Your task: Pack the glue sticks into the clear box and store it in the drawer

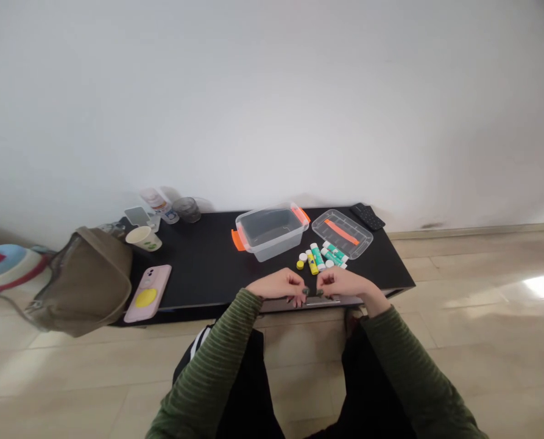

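My left hand (281, 285) and my right hand (343, 282) are close together at the table's front edge, with fingertips pinched. Whatever lies between the fingers, if anything, is too small to make out. Just beyond them lies a group of glue sticks: a yellow glue stick (312, 263), a green and white glue stick (317, 255) and several others. A yellow cap (300, 265) and a white cap (303, 257) rest to their left. Behind stands a clear plastic box (276, 245) with orange latches; its lid (363, 239), with an orange handle, lies to the right.
On the black table (198, 262) are a pink phone (155, 283), a paper cup (139, 236), a glass (187, 210), a spray can (161, 206) and a black keypad-like object (367, 216). A brown bag (89, 280) is at the left end. A white wall (272, 110) rises behind.
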Demonstrator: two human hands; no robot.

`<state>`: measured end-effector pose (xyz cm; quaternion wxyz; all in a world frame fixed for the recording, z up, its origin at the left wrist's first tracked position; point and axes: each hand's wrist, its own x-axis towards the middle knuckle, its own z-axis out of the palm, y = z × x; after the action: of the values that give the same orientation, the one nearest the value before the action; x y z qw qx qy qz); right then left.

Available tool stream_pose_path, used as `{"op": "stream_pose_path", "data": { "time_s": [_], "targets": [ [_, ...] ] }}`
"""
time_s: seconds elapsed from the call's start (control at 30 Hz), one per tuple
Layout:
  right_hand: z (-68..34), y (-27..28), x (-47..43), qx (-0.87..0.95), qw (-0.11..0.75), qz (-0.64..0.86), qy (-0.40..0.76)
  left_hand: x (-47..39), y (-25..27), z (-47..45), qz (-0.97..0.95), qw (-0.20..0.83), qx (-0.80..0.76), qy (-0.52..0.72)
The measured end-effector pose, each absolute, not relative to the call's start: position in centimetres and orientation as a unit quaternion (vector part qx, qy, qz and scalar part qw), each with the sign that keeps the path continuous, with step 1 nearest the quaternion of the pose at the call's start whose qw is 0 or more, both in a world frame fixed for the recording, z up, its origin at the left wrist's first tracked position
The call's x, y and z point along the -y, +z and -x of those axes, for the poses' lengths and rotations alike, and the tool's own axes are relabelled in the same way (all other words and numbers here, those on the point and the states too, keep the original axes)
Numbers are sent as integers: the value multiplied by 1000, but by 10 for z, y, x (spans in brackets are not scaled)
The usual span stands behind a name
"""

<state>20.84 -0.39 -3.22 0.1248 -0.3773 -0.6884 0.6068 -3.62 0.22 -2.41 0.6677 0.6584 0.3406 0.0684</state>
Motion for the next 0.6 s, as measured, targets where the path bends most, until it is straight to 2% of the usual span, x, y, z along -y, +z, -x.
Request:
{"op": "stream_pose_path", "data": {
  "time_s": [0.07, 0.13, 0.27, 0.37, 0.47, 0.6],
  "targets": [
    [-205, -31, 1, 636, 222, 383, 632, -1, -24, 30, -601, 692, -372, 147],
    [-199, -33, -4, 576, 270, 409, 655, -5, -28, 22, -542, 704, -418, 192],
    [-192, -37, -14, 505, 245, 472, 679, -20, -39, 14, -482, 737, -435, 185],
    [-196, -39, -18, 513, 237, 503, 653, -24, -44, 14, -496, 723, -444, 186],
    [-202, -42, -18, 565, 215, 570, 556, -25, -49, 13, -549, 624, -510, 222],
    [-199, -50, -16, 657, 122, 686, 287, -25, -64, 6, -667, 385, -595, 232]
  ]
}}
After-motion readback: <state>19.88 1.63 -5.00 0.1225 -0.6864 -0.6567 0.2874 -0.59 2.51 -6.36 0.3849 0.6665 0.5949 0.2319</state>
